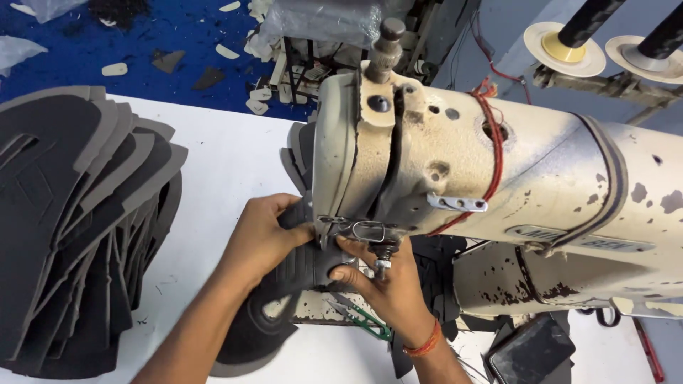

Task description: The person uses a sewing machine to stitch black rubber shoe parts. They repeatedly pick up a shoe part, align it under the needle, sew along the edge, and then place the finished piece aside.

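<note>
Both hands hold a dark grey shoe upper piece (299, 274) under the head of an industrial sewing machine (455, 163).

The left hand (263, 238), at 9 o'clock of the needle area, is closed over the piece's upper edge. The right hand (388, 284), at 6 o'clock, pinches the piece between thumb and fingers. A stack of cut grey pieces (78, 227) lies at 9 o'clock on the white table (228, 156). Green-handled thread snips (363, 320) lie just beside the right hand.
</note>
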